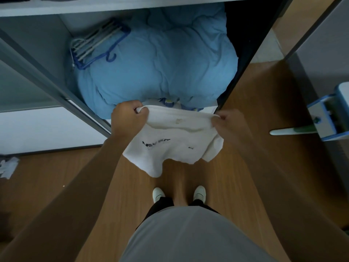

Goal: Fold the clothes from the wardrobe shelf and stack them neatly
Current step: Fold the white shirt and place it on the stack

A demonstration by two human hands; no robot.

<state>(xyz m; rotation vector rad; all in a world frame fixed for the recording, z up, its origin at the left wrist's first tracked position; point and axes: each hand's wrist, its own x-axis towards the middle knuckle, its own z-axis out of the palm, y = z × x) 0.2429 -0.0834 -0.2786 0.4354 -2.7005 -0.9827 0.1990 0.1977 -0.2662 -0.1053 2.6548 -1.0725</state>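
Note:
A white T-shirt (175, 140) with black lettering hangs in the air in front of the open wardrobe, stretched between both hands. My left hand (128, 120) grips its upper left edge in a closed fist. My right hand (229, 122) pinches the upper right edge. The shirt's lower part droops loosely above the floor and my feet. Just behind the shirt, a patterned blue-and-white garment (168, 103) peeks out at the front edge of the wardrobe shelf, mostly hidden.
A bulky light-blue duvet (160, 59) fills the wardrobe compartment, with a bundle of blue and white hangers (98, 44) at its left. Dark wardrobe door edge (251, 53) stands at right. A blue-and-white mop holder (328, 118) sits on the wooden floor at right. White cloth (8, 167) lies at far left.

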